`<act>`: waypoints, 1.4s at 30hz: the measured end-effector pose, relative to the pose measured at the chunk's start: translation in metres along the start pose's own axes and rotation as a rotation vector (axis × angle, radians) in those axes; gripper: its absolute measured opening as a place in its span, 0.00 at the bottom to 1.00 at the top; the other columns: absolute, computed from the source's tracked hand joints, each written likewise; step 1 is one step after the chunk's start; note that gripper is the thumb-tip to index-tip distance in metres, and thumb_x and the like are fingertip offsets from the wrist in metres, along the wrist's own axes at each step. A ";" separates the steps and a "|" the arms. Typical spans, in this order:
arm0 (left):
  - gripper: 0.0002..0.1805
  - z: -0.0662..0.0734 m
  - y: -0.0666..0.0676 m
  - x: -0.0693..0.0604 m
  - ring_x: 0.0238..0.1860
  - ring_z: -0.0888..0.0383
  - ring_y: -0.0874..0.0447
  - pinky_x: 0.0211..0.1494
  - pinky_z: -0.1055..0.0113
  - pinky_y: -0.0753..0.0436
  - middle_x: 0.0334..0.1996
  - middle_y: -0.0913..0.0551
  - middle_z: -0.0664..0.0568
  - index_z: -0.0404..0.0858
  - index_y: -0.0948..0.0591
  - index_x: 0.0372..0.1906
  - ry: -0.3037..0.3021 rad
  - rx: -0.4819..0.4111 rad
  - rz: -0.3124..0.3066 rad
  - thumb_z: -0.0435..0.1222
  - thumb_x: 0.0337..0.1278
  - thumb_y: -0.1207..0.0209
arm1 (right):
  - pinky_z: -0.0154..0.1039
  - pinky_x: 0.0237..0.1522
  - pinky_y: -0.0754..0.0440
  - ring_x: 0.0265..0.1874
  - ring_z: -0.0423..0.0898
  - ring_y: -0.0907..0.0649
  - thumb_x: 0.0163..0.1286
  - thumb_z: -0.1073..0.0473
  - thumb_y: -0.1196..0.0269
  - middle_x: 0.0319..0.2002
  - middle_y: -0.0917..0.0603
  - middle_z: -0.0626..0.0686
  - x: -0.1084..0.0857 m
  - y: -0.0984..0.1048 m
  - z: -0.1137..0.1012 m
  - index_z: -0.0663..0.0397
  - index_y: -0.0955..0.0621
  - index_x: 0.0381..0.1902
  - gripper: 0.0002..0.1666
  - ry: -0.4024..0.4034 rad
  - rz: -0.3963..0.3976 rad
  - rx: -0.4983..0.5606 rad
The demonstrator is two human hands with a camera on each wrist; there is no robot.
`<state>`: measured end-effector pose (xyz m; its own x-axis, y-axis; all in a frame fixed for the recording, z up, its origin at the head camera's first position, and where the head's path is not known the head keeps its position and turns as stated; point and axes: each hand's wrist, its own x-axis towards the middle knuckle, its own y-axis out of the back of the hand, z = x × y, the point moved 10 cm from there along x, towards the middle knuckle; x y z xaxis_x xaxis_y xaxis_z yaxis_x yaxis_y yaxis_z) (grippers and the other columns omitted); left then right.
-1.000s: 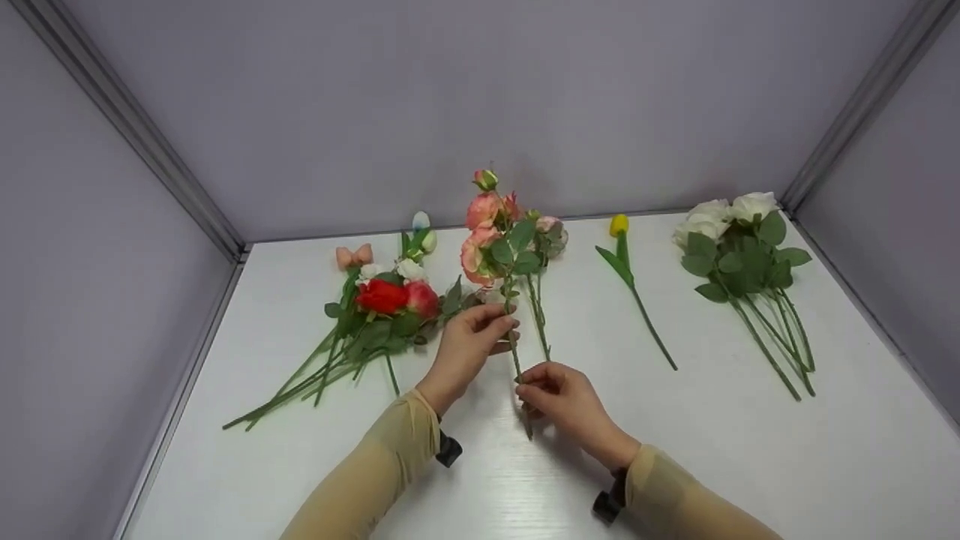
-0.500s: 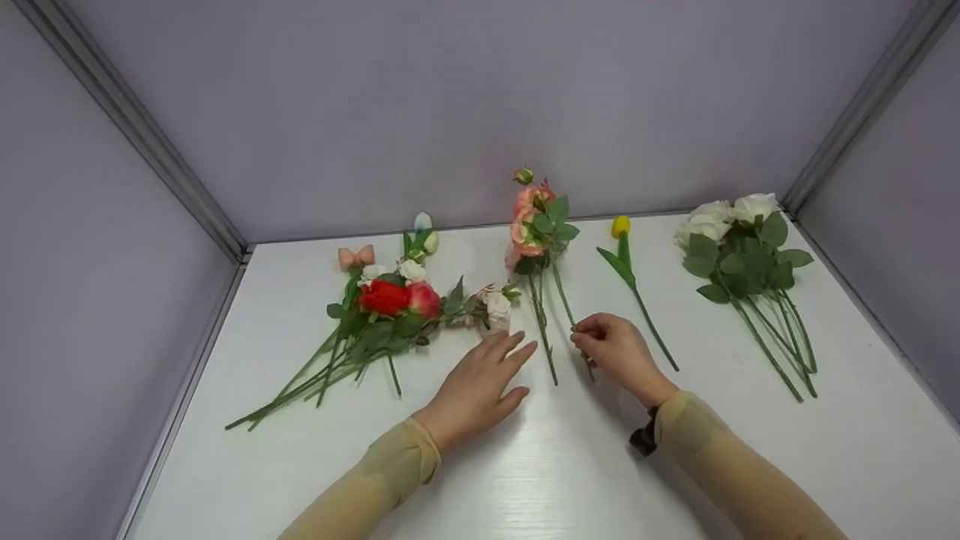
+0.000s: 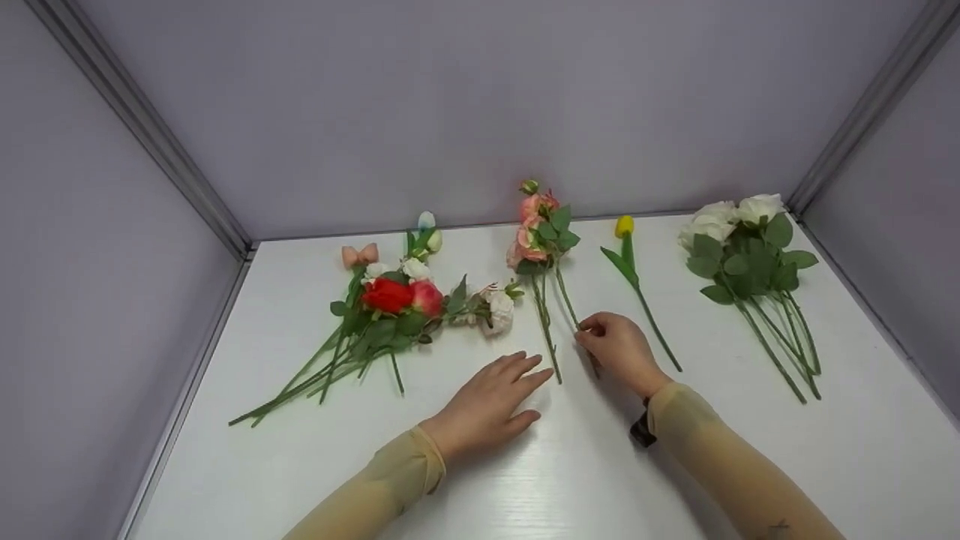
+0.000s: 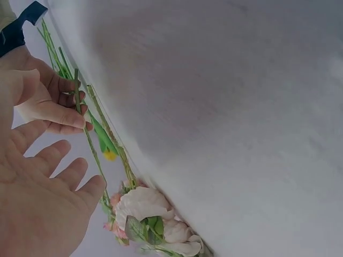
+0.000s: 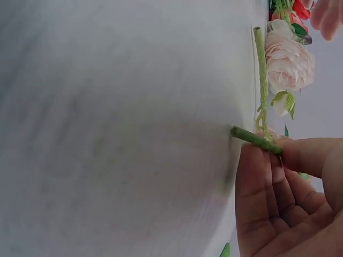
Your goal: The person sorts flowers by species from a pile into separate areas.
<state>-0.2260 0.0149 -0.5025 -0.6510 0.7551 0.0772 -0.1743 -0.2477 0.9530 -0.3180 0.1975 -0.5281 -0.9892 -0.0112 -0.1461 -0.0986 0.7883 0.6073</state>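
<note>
Coral-pink rose spray (image 3: pixel 534 229) sits at the far middle of the white table (image 3: pixel 517 487), its blooms close to the back wall (image 3: pixel 480 112) and its stem (image 3: pixel 568 298) running toward the person. From where I stand, the right hand (image 3: pixel 619 349) pinches that stem low down between thumb and fingertips, the gap closed right onto it, with a short, blunt green end poking out past the grip. The left hand (image 3: pixel 487 405) is spread wide, palm down, thumb well away from the fingers, and holds nothing; I can't tell whether it touches the tabletop. Its forefinger reaches just beside the ends of some neighbouring stems (image 3: pixel 545 319), which lie to the left of the pinched one.

As for the spray itself, the petals are coral with paler, yellowish-green patches, a small greenish bud stands at the tip, and dark green leaves fan out on the right side. Its slim stem slants down to the right.

Nearby, to its right, lies one yellow tulip (image 3: pixel 634 277), and farther over a bunch of white roses (image 3: pixel 739 247). On the other side, a pale pink rose (image 3: pixel 497 311) lies at the edge of a mixed heap topped by a red flower (image 3: pixel 388 295).
</note>
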 end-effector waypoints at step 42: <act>0.19 -0.232 0.118 -0.142 0.62 0.40 0.25 0.64 0.45 0.25 0.60 0.20 0.39 0.34 0.20 0.64 0.737 -0.218 0.486 0.35 0.74 0.46 | 0.51 0.64 0.25 0.61 0.53 0.22 0.72 0.54 0.32 0.59 0.18 0.52 -0.083 -0.093 -0.130 0.53 0.21 0.65 0.26 0.736 -0.044 -0.382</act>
<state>-0.3258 -0.2621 -0.4691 -0.9837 -0.0231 0.1781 0.1558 -0.6033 0.7822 -0.2404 0.0448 -0.4707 -0.7883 -0.5416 0.2921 -0.0375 0.5160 0.8558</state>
